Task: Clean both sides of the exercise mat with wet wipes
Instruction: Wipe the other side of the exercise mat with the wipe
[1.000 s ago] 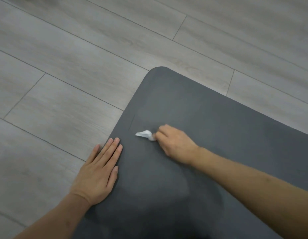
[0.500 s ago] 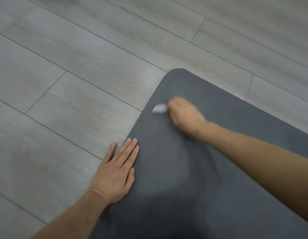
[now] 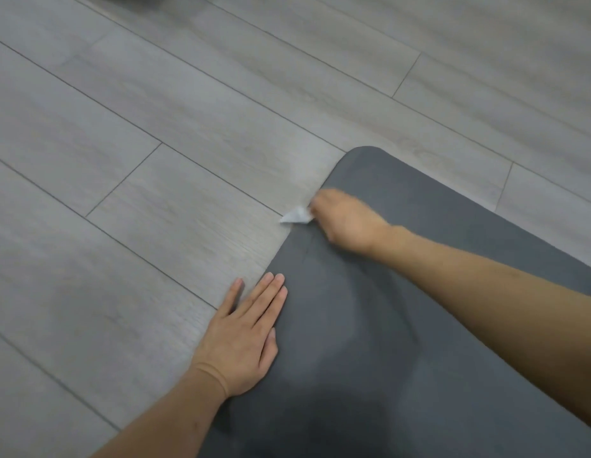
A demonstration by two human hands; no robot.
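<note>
You have one dark grey exercise mat (image 3: 436,325) on the grey plank floor (image 3: 155,160), one crumpled white wet wipe (image 3: 295,215) at the mat's left edge, and two hands: left hand (image 3: 244,338), right hand (image 3: 347,223).

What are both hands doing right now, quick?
Left hand: open, fingers straight, resting flat across the mat edge and floor.
Right hand: closed around a white wet wipe at the mat's edge.
</note>
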